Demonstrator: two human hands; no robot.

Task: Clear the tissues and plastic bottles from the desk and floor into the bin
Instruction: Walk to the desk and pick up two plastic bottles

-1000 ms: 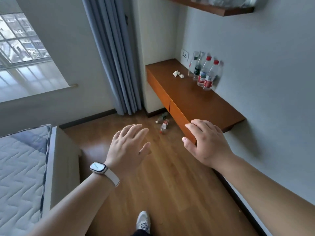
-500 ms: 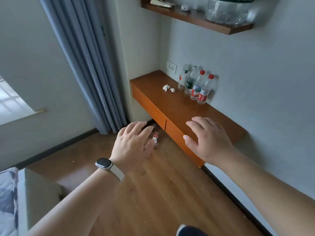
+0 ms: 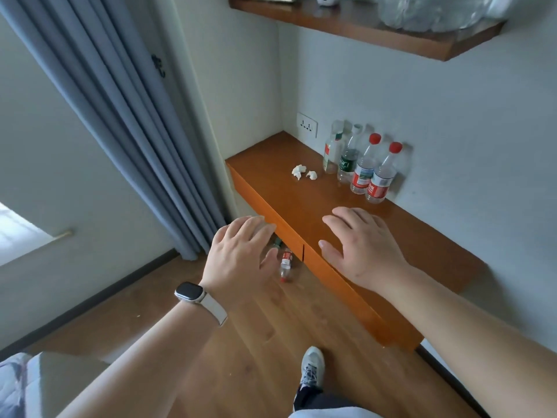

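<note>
Several plastic bottles stand in a row against the wall on the wooden desk; two have red caps. Two crumpled white tissues lie on the desk to their left. On the floor under the desk's front edge lies a red-labelled bottle, with a second bottle partly hidden behind my left hand. My left hand hovers open in front of the desk, holding nothing. My right hand is open above the desk's near part, palm down and empty. No bin is in view.
A blue-grey curtain hangs left of the desk. A wooden shelf with clear plastic items juts out overhead. A bed corner sits at the lower left. My shoe stands on the wood floor.
The view has moved closer to the desk and turned right; the window and bed slid out to the left. Both hands stay open and raised, now nearer the desk.
</note>
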